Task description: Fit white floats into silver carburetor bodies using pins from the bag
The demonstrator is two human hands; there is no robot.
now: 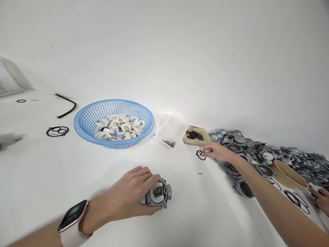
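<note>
My left hand [136, 190] is wrapped round a grey metal carburetor body [168, 192], its open side turned up and a white float [155, 199] showing inside. The fingers cover its left part. Farther right, my right hand [214, 151] has thumb and forefinger pinched at the edge of a black rubber ring [200, 155], which lies on the table among smaller rings. The fingertips partly hide this contact. Just behind that hand is a small cream tray [189, 141] with dark rings in it. A thin pin [200, 173] lies nearer me.
A blue basket [84, 132] holds many white floats. Beside it lies a clear bag [167, 132] with small pins. Grey carburetor bodies [241, 147] pile along the right, with a tan bowl [288, 175] among them. Another person's hand [323, 201] is at the right edge. Black rings [58, 131] lie left.
</note>
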